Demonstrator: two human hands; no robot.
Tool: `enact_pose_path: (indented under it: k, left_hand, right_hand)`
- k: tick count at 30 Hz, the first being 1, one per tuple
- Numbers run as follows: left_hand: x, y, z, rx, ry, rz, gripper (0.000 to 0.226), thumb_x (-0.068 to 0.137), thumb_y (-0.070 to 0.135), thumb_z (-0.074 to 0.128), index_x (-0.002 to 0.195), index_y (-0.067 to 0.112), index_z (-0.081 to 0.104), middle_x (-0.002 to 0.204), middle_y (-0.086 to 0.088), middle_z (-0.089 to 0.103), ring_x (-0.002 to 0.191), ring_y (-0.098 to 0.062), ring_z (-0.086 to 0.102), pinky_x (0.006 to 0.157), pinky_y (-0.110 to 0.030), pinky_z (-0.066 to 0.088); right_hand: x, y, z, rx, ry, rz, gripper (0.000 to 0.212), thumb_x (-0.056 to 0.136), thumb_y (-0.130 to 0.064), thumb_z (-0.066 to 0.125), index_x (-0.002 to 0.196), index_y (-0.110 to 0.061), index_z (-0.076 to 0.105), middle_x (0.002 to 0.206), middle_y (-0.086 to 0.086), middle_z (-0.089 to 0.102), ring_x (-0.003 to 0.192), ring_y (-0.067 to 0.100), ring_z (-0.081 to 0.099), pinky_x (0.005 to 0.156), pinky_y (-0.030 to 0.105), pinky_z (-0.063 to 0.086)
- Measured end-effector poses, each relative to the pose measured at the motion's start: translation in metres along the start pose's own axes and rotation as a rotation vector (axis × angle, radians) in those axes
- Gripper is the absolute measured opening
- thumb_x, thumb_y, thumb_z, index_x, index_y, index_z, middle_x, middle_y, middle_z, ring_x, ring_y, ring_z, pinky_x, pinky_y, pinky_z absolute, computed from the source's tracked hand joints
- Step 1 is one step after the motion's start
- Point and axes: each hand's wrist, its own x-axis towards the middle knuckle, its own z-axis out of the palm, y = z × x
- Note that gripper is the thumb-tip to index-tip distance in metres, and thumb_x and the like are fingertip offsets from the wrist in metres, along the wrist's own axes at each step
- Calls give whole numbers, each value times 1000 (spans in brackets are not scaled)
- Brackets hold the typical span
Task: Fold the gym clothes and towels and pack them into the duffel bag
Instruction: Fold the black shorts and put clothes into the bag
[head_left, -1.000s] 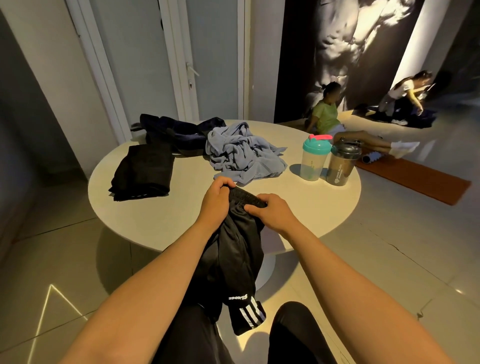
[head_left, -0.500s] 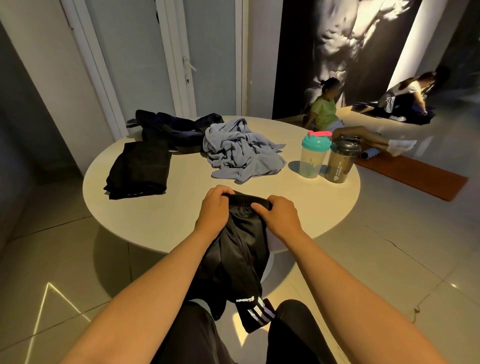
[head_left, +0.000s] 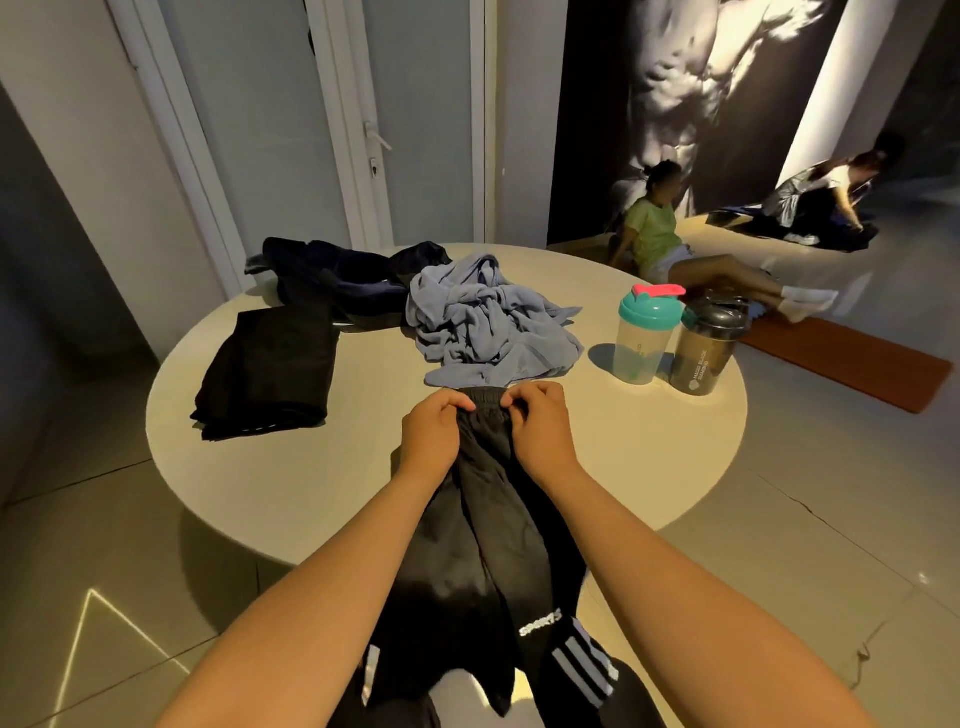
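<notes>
1. My fingers (head_left: 457, 402) are curled in tight, pinching the elastic waistband (head_left: 484, 397) of the black shorts (head_left: 488, 561). The left hand (head_left: 431, 441) has one end and the right hand (head_left: 540, 431) the other, knuckles nearly side by side at the centre of the frame.
2. The waistband sits on the round pale surface (head_left: 311, 499). The rest of the shorts drapes back between my forearms and off the near edge, down to the bottom of the frame.
3. Down at lower centre-right a leg hem shows white "SPORTS" lettering above pale stripes.
4. Just above my hands lies a crumpled blue-grey cloth (head_left: 483, 322), its near edge right up against the waistband. I can't tell whether they overlap.
5. Left of centre there is a folded black garment (head_left: 270, 369), lying flat on the surface, well apart from the shorts.
6. Behind it, toward the upper left of the surface, is a loose heap of navy clothing (head_left: 332, 270), touching the blue-grey cloth's far side.
7. To the right of centre two bottles stand upright, touching each other: a teal-lidded shaker (head_left: 647, 338) with a pink flip cap, and a dark shaker (head_left: 709, 348) just to its right.
8. Beyond the surface, at upper right, a person in a green top (head_left: 654, 228) sits on the floor, legs stretched toward an orange mat (head_left: 857, 369).
9. A white door (head_left: 415, 119) fills the upper middle of the frame.
</notes>
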Motion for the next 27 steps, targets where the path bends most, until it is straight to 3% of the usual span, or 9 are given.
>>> enact_pose_path:
  k: [3,5,10,14,18,21,24,27]
  left_hand:
    - [30,-12,0,3,-139,-27,24,98,10,54,106,26,69,111,9,66,102,-7,59,83,-15,43]
    - [49,-19,0,-20,-197,-12,29,91,8,64,113,26,64,118,5,64,107,-10,60,89,-21,46]
    - [103,-26,1,-34,-31,-2,34,92,-3,54,102,27,68,112,8,67,105,-9,60,94,-22,47]
    - [140,-18,7,-47,49,32,33,98,-2,48,98,20,72,114,7,65,113,-4,54,96,-6,38]
    - [174,-23,9,3,69,15,39,102,1,40,120,21,68,146,-3,52,136,-18,46,103,-17,33]
    - [183,-45,8,154,-58,-84,41,103,4,39,136,20,57,164,-6,24,150,-23,27,108,-20,25]
    - [178,-59,4,185,-151,-152,42,106,23,45,147,27,46,168,-7,4,154,-28,13,124,-40,20]
    - [153,-52,0,330,-66,-116,41,104,42,43,145,43,43,166,5,14,150,-24,14,121,-51,19]
  right_hand:
    - [33,6,15,-21,13,-27,15,97,2,56,102,-1,69,116,14,47,100,19,47,89,14,32]
    - [58,9,25,-48,12,-48,15,99,-1,56,105,1,69,120,14,44,106,26,49,92,21,36]
    - [109,10,46,-151,-86,-69,24,99,-6,56,120,-1,65,143,17,32,124,32,45,105,30,37]
    - [148,4,53,-179,-54,-152,32,97,-4,54,127,-3,63,159,18,19,140,33,34,117,37,30]
    - [179,-3,64,-346,-40,-147,36,100,-23,54,134,-11,58,165,15,10,151,35,7,123,47,17]
    - [168,10,71,-554,-126,-83,40,99,-35,54,134,-17,54,150,21,27,138,42,26,110,49,32]
    - [153,25,73,-496,-300,-11,51,101,-41,49,148,-22,43,140,16,39,126,38,42,102,46,43]
    - [139,28,67,-324,-304,-16,56,102,-36,49,155,-23,35,151,15,36,138,35,37,111,48,37]
